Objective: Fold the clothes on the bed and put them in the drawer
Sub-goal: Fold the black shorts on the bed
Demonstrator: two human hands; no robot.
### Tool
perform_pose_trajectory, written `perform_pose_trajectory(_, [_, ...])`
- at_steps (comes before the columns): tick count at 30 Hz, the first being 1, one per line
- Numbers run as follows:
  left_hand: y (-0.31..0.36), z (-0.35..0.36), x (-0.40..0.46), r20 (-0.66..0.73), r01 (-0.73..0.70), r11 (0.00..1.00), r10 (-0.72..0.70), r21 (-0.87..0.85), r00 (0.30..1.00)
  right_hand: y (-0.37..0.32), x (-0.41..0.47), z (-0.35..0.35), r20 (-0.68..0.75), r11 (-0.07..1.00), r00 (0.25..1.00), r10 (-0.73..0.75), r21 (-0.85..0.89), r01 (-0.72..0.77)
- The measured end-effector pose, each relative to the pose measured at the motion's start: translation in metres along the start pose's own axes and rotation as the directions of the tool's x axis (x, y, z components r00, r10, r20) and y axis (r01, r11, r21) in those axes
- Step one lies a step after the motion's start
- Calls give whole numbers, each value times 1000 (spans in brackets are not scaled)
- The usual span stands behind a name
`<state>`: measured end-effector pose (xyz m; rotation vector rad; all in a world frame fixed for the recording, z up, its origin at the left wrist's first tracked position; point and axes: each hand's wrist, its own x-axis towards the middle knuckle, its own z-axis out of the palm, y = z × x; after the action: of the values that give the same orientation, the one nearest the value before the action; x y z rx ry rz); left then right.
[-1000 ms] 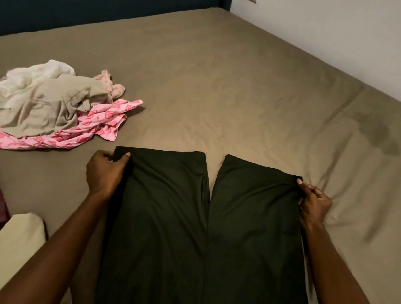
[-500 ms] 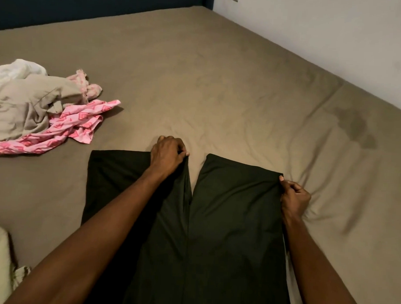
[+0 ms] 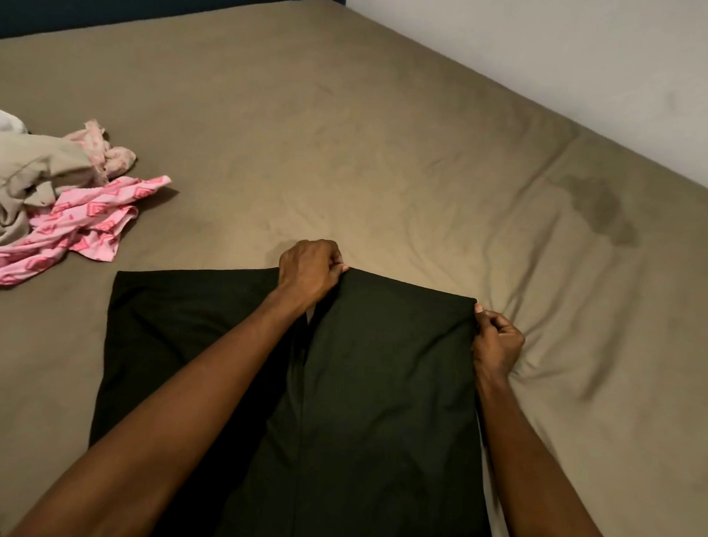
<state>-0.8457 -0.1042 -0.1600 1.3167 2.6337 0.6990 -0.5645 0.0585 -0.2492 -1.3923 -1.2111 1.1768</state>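
Black trousers [image 3: 379, 391], flat; left hand [image 3: 309, 272] pinches inner hem corner; right hand [image 3: 497, 341] pinches outer corner.

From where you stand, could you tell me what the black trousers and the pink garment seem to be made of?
Black trousers: probably a smooth, matte woven fabric; they lie flat with few creases. Pink garment: likely thin, soft printed cotton or jersey; it crumples loosely.

Arms: two forearms were seen, bare to the frame's edge; no sleeves were worn.
Hands: left hand [image 3: 309, 272] and right hand [image 3: 497, 341] were left ungloved.
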Motion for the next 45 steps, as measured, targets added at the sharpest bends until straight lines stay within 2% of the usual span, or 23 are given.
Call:
perform_pose_trajectory(3, [-6, 3, 4, -28, 31, 998, -32, -53, 999, 1, -1, 0, 0, 1000, 1000, -21, -4, 21])
perform_pose_trajectory(7, [-11, 6, 6, -44, -7, 998, 4, -65, 999, -1, -4, 2, 8, 999, 999, -44, -5, 44])
perform_pose_trajectory(9, [-9, 5, 7, -46, -25, 1000, 24, -17, 999, -2, -4, 3, 4, 998, 998, -59, -30, 59])
perform_pose_trajectory(13, [4, 3, -10, -61, -82, 975, 96, 206, 994, 1, -3, 3, -11, 996, 998, -68, -52, 67])
perform_pose_trajectory(15, [15, 1, -27, -59, -135, 960, 154, 246, 986, 1, -3, 3, -22, 997, 998, -56, -45, 55])
perform_pose_trajectory(18, [28, 6, -56, 64, -244, 920, 236, 305, 970, -2, -3, 4, -24, 1000, 999, -29, -12, 29])
perform_pose_trajectory(21, [24, 20, -74, 258, -292, 866, 198, 405, 946, -5, -2, 4, 11, 999, 1000, -29, 29, 29])
perform_pose_trajectory(23, [14, 27, -76, 296, -313, 846, 195, 432, 935, -3, -1, 5, 41, 999, 999, -34, 16, 33])
perform_pose_trajectory(30, [-1, 25, -70, 309, -379, 829, 264, 411, 914, -2, -2, 5, 49, 998, 996, -70, -1, 70])
perform_pose_trajectory(36, [11, 16, -76, 318, -363, 832, 240, 420, 917, -6, -5, 3, 43, 998, 997, -60, -24, 61])
perform_pose_trajectory(40, [29, 3, -112, 292, -347, 848, 240, 401, 926, -11, -6, 1, 53, 999, 998, -29, -29, 31])
perform_pose_trajectory(42, [33, 3, -144, 280, -326, 855, 223, 403, 933, -18, -11, -3, 88, 1000, 996, -6, -20, 7])
perform_pose_trajectory(45, [26, 7, -202, 239, -274, 894, 197, 355, 951, -33, -21, -16, 251, 994, 964, 82, 43, -96])
